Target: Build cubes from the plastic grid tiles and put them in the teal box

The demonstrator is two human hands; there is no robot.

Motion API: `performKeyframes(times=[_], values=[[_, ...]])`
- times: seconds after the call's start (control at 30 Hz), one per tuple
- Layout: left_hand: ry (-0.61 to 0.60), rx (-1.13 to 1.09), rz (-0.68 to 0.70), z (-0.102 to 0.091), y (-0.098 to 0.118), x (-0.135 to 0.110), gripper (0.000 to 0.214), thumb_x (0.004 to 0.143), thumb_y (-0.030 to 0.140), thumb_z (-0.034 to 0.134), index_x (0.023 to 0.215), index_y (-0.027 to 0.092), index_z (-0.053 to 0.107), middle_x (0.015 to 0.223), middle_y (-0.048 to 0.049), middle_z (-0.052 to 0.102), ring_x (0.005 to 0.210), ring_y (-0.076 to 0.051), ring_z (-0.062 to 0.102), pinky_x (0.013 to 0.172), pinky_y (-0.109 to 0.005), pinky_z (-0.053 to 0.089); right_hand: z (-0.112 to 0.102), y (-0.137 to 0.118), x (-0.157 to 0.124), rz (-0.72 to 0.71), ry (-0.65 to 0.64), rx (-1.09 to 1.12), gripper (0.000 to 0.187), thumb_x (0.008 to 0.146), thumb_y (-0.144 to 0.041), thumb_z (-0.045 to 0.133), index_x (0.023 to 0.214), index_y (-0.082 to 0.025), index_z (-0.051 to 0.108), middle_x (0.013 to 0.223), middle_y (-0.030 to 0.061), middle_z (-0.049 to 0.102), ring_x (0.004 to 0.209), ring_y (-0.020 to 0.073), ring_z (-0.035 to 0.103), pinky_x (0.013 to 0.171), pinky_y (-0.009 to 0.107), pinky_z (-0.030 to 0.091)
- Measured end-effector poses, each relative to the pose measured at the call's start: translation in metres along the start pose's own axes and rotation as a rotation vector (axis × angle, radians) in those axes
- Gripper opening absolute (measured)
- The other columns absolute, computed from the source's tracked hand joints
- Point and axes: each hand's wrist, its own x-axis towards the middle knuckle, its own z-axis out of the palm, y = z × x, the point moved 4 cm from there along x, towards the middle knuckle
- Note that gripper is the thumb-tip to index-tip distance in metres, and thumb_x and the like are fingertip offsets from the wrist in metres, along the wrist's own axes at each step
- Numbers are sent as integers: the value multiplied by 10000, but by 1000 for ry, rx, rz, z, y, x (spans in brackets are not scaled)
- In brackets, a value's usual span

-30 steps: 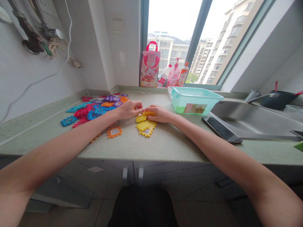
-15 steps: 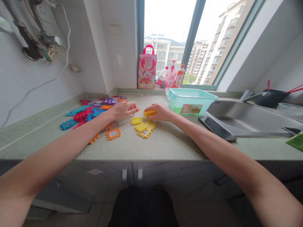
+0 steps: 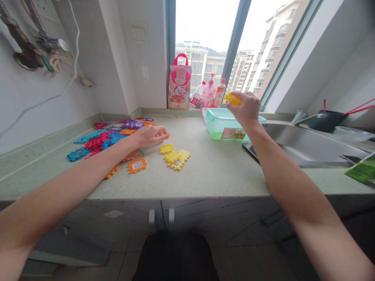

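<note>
My right hand (image 3: pixel 246 107) is raised over the turquoise plastic bin (image 3: pixel 212 125), closed around yellow interlocking toy tiles (image 3: pixel 233 99); the fingers hide how many. On the counter, my left hand (image 3: pixel 149 136) is at the right side of a mixed pile of blue, red, purple and orange tiles (image 3: pixel 109 138). Its fingers are curled on what looks like an orange tile (image 3: pixel 168 134), mostly hidden. Several yellow tiles (image 3: pixel 172 157) lie partly overlapping in front of that hand. An orange tile with a white grid (image 3: pixel 137 166) lies below my left wrist.
A phone (image 3: pixel 249 151) lies beside the sink (image 3: pixel 301 146), partly behind my right forearm. A pink bag (image 3: pixel 179 88) and several bottles (image 3: pixel 208 93) stand on the window ledge. A green packet (image 3: pixel 361 169) is at the far right, near a dark pot (image 3: pixel 331 121).
My right hand has lifted the yellow tiles off the counter and carried them up and right, over the bin. My left hand has stayed near the pile.
</note>
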Motion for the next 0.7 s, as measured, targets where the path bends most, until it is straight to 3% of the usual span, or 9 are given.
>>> performKeyframes(times=[0.27,0.53,0.7], values=[[-30,-12,17,1,-2,-1,489,982,665,525,1058,233,740,960,-53,796,826,-205,719,719,-282,470,19,17,0,75,-213,26,496,870,-477,700,1270,-196,786,1163,147,780,1129,359,693,1083,539,503],[-46,37,17,1,-2,-1,492,1001,660,482,899,243,722,786,-24,727,691,-185,635,654,-285,394,26,30,3,166,-455,-63,504,788,-572,760,1166,-249,837,1125,132,797,1072,357,707,914,462,560],[-70,28,41,1,-2,0,495,1003,662,474,876,244,707,761,-16,710,687,-185,629,661,-289,392,28,34,3,218,-501,-108,488,790,-601,730,1140,-282,846,1123,129,800,1078,362,715,908,472,554]])
